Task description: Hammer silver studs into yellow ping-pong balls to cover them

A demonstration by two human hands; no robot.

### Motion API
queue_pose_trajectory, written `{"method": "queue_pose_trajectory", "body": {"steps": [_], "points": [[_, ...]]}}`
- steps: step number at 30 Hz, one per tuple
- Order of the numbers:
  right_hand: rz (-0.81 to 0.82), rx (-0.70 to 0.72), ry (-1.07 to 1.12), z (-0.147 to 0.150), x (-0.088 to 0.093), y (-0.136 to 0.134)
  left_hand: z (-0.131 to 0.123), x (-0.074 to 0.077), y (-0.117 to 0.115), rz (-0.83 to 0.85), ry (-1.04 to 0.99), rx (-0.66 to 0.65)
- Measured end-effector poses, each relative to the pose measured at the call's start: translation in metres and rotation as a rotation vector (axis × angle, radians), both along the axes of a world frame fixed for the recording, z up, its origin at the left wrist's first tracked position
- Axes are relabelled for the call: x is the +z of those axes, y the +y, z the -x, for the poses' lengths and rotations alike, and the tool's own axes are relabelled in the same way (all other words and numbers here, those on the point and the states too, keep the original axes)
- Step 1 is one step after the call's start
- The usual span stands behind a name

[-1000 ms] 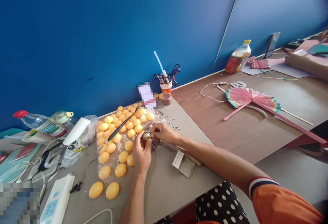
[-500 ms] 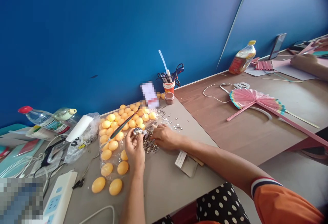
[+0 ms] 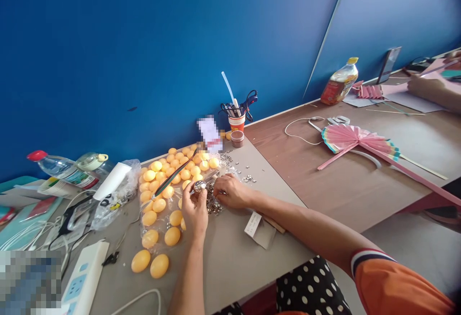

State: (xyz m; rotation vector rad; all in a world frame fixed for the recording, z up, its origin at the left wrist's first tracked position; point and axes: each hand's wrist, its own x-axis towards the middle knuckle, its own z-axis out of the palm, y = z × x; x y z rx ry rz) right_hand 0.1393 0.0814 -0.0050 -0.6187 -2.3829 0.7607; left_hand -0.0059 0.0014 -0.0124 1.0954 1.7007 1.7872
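My left hand is closed round a small shiny silver ball, held just above the grey table. My right hand sits close beside it, fingers pinched on something too small to make out, over a heap of small silver studs. Many orange ping-pong balls lie to the left on a clear plastic bag, with a dark green and red stick resting across them. More studs are scattered behind my right hand.
A paper cup of pens and scissors stands by the blue wall. Bottles, cables and a power strip crowd the left. A pink paper fan lies on the brown table; another person's arm works at far right. A card tag lies near my forearm.
My right hand dipped to the stud heap half a second ago and has come back up beside the silver ball. My left hand shifted slightly with the ball.
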Motion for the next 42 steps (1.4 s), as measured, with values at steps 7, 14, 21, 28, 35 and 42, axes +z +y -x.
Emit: {"method": "queue_pose_trajectory", "body": {"steps": [7, 14, 21, 28, 35, 42], "points": [[0.775, 0.052, 0.428, -0.006, 0.009, 0.010, 0.000, -0.002, -0.001, 0.028, 0.030, -0.052], [0.906, 0.096, 0.524, -0.005, 0.015, 0.005, -0.003, -0.003, -0.003, 0.048, 0.010, -0.153], [0.879, 0.077, 0.414, -0.005, 0.014, 0.006, -0.006, -0.002, -0.004, 0.064, 0.027, -0.189], [0.788, 0.037, 0.304, -0.007, 0.019, 0.005, -0.005, -0.005, -0.004, 0.042, 0.046, -0.166], [0.810, 0.045, 0.295, -0.006, 0.017, 0.007, -0.004, -0.005, -0.005, 0.043, 0.106, -0.166], [0.834, 0.063, 0.321, -0.007, 0.017, 0.006, -0.004, -0.004, -0.007, 0.059, 0.122, -0.152]]}}
